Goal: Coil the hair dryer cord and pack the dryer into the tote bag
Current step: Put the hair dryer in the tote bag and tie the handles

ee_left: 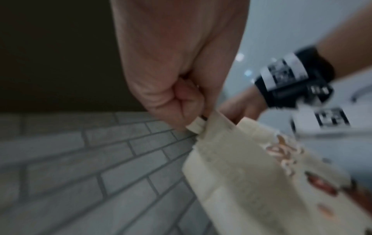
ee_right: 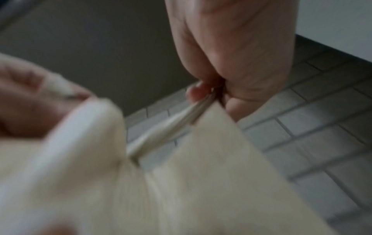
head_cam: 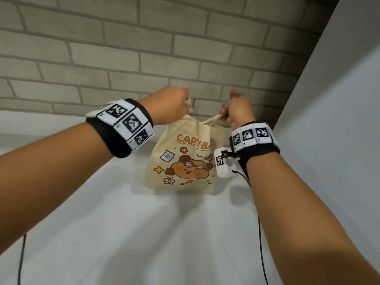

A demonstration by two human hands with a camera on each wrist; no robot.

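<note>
Your left hand (head_cam: 170, 105) and right hand (head_cam: 238, 112) each pinch a handle of the tote bag (head_cam: 183, 159), hanging at twelve o'clock above the white surface (head_cam: 123, 233). Lift evenly; the dryer isn't visible.

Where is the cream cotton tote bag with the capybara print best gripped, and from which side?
By its fabric handle straps, from above. The cream cotton tote bag hangs upright over the white surface, so the straps are its topmost part. The left hand and the right hand each pinch a strap there, one on each side of the opening.
</note>
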